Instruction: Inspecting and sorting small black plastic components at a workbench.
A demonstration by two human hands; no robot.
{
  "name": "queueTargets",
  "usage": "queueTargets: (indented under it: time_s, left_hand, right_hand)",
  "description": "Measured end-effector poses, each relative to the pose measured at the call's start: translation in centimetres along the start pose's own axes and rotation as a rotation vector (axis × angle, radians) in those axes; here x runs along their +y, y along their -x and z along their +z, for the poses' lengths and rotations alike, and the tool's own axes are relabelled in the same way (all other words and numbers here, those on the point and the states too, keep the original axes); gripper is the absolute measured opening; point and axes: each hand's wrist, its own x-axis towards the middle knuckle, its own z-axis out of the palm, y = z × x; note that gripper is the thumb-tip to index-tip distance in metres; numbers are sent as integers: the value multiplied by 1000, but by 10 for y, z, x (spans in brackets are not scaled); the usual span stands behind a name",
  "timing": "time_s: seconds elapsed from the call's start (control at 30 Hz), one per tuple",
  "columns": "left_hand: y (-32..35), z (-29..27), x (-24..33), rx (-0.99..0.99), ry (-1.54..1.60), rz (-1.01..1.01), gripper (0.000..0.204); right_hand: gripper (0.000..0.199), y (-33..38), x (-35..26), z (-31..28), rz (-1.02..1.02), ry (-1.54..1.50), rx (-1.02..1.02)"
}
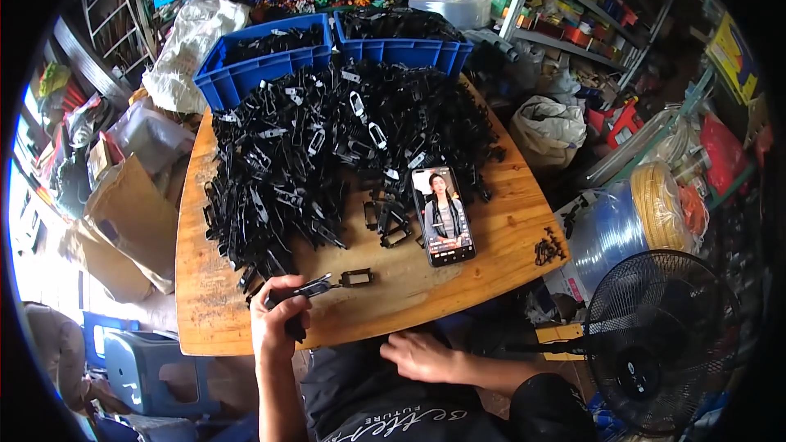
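Note:
My left hand (277, 323) is closed around several black plastic pieces, with a shiny, narrow black piece (315, 286) sticking out between thumb and fingers toward the right. Just past its tip, a small rectangular black frame (357, 278) lies on the wooden table (401, 295). My right hand (419, 356) is at the table's front edge, over my lap, with its fingers curled; whether anything is in them is hidden. A large heap of black plastic clips (270, 172) covers the table's middle and far part. A few loose frames (395, 233) lie nearer me.
A phone (443, 217) lies on the table, its screen showing a person. Two blue crates (262, 69) of black parts stand at the back. A small black cluster (549, 247) sits at the right edge. A fan (655, 344) stands at right, a blue-grey stool (155, 372) at left.

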Motion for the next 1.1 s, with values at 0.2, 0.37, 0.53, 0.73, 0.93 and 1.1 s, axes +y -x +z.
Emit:
queueTargets:
  time_s: [0.2,0.37,0.53,0.73,0.93,1.1]
  left_hand:
    - [-5,-1,-1,49,68,64,25]
    - [-9,-5,-4,48,62,67,23]
    - [-11,2,-5,52,23,76,22]
    - [-10,10,-5,63,3,26,21]
    - [-7,15,-3,60,0,58,21]
    - [-5,15,-4,68,11,47,22]
  right_hand:
    - [35,-18,-7,-120,-137,-215,526]
    - [17,-9,158,-177,659,273,874]
    - [22,3,211,-163,663,53,763]
    - [14,3,192,-159,546,213,824]
    - [11,21,202,-158,525,88,945]
    - [19,22,194,-152,568,16,781]
